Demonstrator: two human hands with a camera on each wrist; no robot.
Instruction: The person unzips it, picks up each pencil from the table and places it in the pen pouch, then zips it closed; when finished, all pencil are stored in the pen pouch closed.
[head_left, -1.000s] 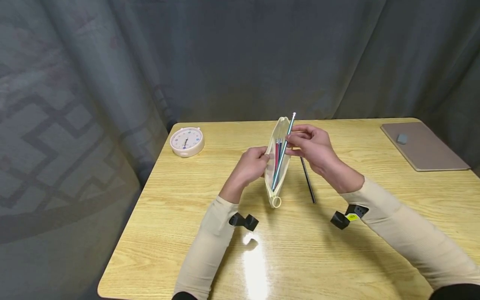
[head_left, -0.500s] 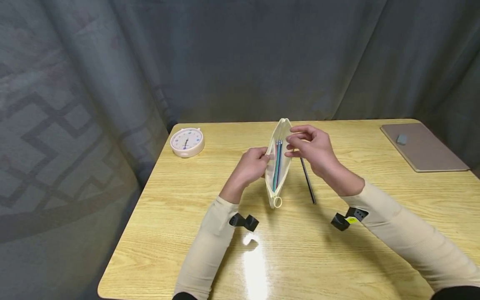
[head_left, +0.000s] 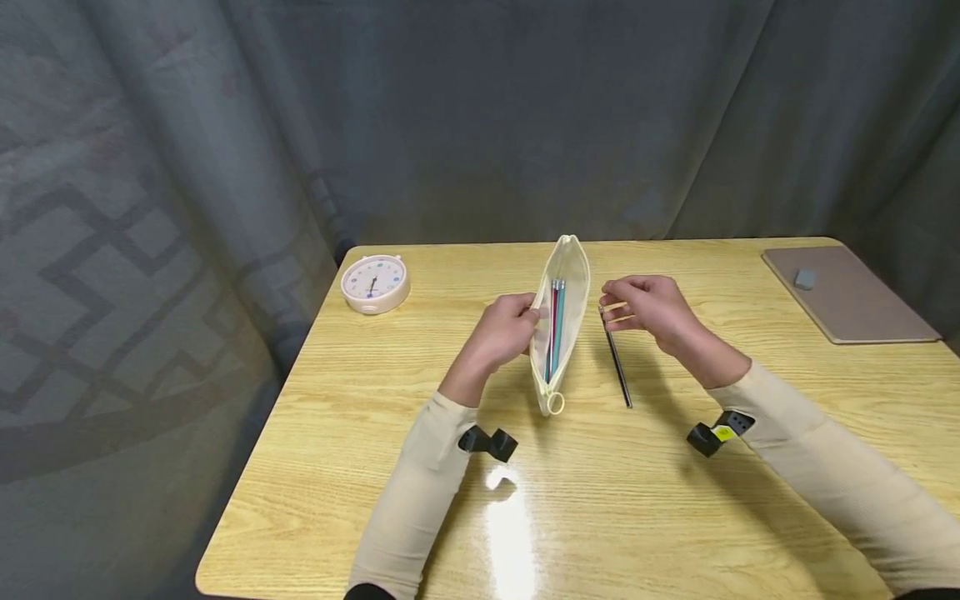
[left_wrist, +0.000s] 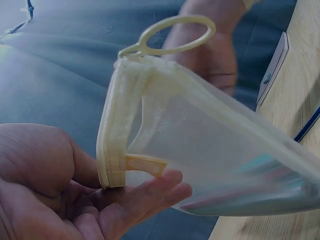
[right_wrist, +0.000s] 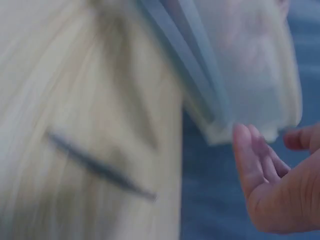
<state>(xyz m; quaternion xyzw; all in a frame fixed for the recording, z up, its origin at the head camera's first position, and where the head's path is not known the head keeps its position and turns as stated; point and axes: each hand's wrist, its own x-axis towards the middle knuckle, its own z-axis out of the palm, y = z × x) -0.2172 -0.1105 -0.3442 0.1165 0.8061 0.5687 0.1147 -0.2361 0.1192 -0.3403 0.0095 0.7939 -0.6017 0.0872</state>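
My left hand (head_left: 504,332) pinches the side of a cream, see-through mesh pencil pouch (head_left: 573,308), its zipped mouth spread apart. Inside lie several pencils (head_left: 557,329), among them a red one and a teal one. In the left wrist view, thumb and fingers grip the pouch's zipper edge (left_wrist: 112,140) beside a small orange tag (left_wrist: 145,164); a ring pull (left_wrist: 177,35) sticks up from one end. A dark pencil (head_left: 618,362) lies on the table right of the pouch. Over its far end hovers my right hand (head_left: 652,310), fingers loosely bent and holding nothing.
A round pale-pink clock (head_left: 374,284) stands at the table's back left. At the back right lies a mauve notebook (head_left: 862,300) with a small grey-blue eraser-like block (head_left: 804,278) on it. Grey curtains (head_left: 525,125) hang behind the wooden table (head_left: 337,467).
The teal pencil, in my right hand a second ago, has dropped into the pouch. My right hand has moved right and down toward the dark pencil. My left hand keeps its place.
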